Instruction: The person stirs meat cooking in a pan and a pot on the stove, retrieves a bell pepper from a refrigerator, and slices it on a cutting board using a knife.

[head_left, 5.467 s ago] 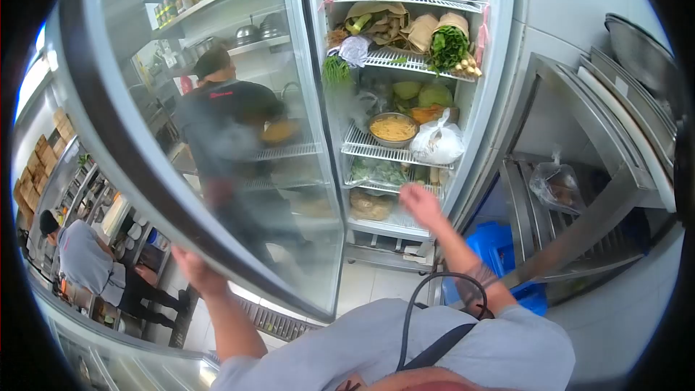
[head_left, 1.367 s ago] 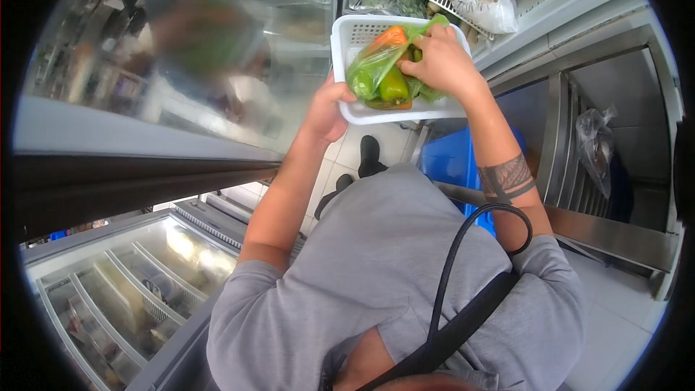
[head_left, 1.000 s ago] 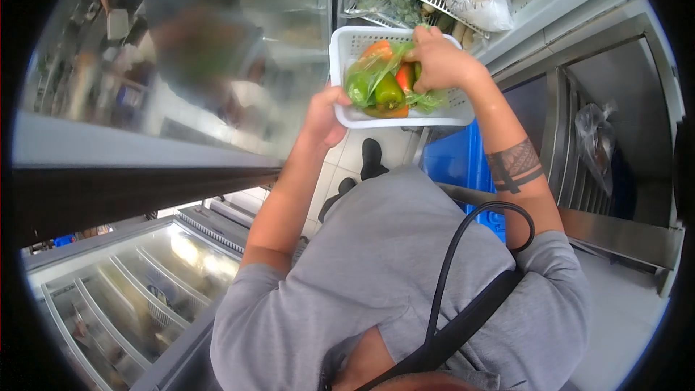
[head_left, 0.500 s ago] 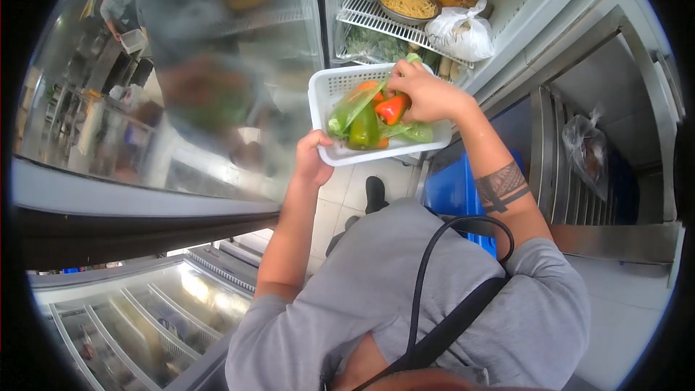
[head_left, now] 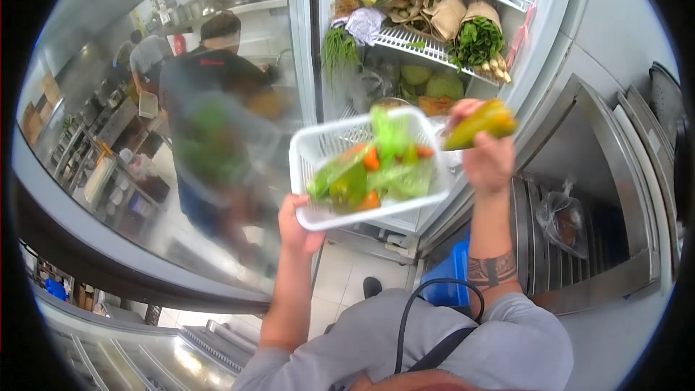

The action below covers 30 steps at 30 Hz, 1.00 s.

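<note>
My left hand [head_left: 300, 226] is closed on the near left corner of a white plastic basket [head_left: 368, 216], held tilted in front of the open fridge. In the basket lie a green bell pepper [head_left: 349, 187], some orange pieces of vegetable and clear, greenish plastic bags [head_left: 405, 179]. To the right of the basket, apart from it, my raised right hand [head_left: 489, 166] grips a yellow-green bell pepper [head_left: 481, 124]. Motion blurs this pepper and the hand a little.
Fridge shelves [head_left: 427, 44] hold paper-wrapped greens [head_left: 479, 40], cabbages [head_left: 443, 85] and bundled herbs [head_left: 340, 51]. The glass door [head_left: 239, 174] stands at left, a person [head_left: 210, 65] visible through it. A steel rack [head_left: 532, 232] and blue bin [head_left: 445, 275] are at right.
My right hand has come out of the basket and moved right, now with a yellow-green pepper in it. The view has tilted up, showing more shelves. My left hand still holds the basket.
</note>
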Each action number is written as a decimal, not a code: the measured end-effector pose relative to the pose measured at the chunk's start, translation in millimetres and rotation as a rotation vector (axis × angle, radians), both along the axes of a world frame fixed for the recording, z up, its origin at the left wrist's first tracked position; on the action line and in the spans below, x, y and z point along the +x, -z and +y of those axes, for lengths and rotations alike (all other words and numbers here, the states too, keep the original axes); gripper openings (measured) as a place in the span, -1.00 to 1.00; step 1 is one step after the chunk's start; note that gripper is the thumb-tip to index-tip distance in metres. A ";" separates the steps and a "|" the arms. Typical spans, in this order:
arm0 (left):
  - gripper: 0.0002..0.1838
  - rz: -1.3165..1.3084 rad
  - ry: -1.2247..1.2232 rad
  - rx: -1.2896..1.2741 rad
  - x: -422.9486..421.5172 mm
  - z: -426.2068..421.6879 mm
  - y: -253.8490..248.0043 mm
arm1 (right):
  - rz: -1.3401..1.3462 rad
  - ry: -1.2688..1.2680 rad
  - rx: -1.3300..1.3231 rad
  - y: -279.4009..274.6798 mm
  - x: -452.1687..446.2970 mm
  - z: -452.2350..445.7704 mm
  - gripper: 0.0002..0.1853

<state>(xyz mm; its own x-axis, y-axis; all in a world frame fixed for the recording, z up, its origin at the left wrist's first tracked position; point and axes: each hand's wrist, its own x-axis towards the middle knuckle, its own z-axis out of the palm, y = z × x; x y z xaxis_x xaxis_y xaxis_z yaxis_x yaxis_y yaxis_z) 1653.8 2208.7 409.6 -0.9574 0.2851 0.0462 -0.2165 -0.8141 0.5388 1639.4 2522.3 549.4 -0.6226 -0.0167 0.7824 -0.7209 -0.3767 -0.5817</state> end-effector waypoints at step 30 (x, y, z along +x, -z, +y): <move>-0.63 0.325 0.030 -0.079 -117.8 149.3 -93.8 | -0.624 0.105 0.137 78.8 51.1 -8.1 -0.66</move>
<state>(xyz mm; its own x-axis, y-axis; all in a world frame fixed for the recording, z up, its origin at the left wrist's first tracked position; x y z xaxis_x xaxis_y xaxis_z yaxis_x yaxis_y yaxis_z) 1536.0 2358.0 503.4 -0.8872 0.3280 0.3245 -0.0464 -0.7632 0.6445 1690.5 2514.2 470.6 -0.9633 -0.0044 0.2682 -0.2610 -0.2152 -0.9410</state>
